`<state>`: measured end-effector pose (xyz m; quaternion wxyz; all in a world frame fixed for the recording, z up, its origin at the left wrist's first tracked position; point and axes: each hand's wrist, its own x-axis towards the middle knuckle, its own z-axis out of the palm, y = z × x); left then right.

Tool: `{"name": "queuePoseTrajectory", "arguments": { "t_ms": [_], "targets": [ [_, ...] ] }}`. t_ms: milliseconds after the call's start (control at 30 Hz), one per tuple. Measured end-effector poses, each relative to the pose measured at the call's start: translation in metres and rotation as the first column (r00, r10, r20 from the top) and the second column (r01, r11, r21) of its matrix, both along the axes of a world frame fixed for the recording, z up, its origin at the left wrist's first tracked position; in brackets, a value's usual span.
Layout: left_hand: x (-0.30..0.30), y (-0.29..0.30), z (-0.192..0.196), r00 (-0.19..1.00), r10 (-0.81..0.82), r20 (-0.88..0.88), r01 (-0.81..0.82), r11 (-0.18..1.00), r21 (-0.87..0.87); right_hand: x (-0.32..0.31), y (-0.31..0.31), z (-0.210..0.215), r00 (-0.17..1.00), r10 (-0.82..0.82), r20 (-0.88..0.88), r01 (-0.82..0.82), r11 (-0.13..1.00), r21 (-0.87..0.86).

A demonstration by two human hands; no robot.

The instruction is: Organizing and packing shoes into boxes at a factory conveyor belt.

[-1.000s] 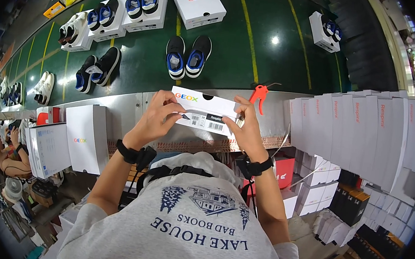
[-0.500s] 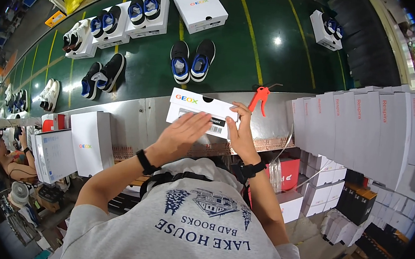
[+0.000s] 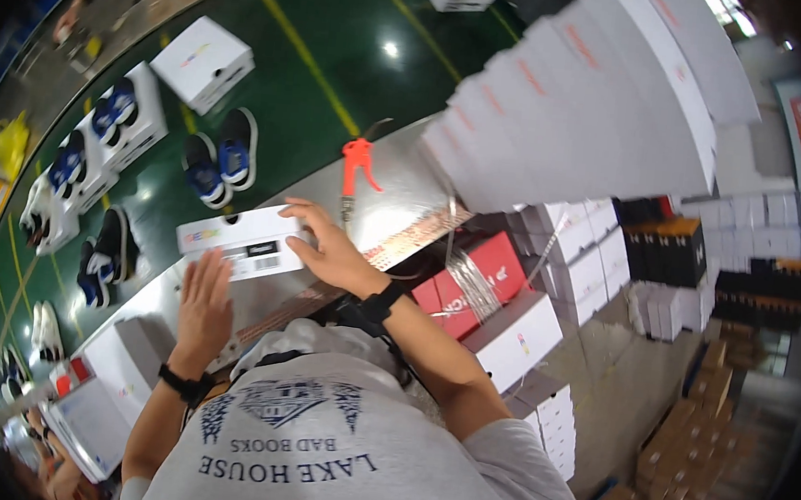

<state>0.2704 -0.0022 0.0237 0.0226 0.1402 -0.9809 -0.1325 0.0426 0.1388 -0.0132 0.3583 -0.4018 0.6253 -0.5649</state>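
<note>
A white shoebox with a barcode label on its end lies on the metal table. My right hand grips the box's right end, with the fingers curled over its top edge. My left hand is flat with its fingers apart, its fingertips just below the label. Both wrists wear black bands. A red hand tool lies on the table just beyond the right hand.
Tall stacks of white boxes crowd the table's right side. Red boxes and more white ones sit under it. On the green floor lie blue-black sneakers, open boxes with shoes and a closed white box.
The view has swung and tilted. My left hand slid off the box top toward me and lies flat below it. My right hand stays on the box's right end.
</note>
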Motion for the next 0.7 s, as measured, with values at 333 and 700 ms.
{"name": "queuePoseTrajectory", "arguments": {
  "t_ms": [333, 700],
  "targets": [
    [-0.02, 0.001, 0.018, 0.934, 0.154, -0.323, -0.09, 0.975, 0.205, -0.082, 0.302, -0.181, 0.162, -0.889, -0.428, 0.953, 0.028, 0.301],
    [-0.024, 0.012, 0.055, 0.982, 0.136, -0.13, -0.131, 0.99, 0.046, -0.163, 0.423, -0.233, 0.316, -0.694, -0.647, 0.839, -0.114, 0.532]
  ]
}}
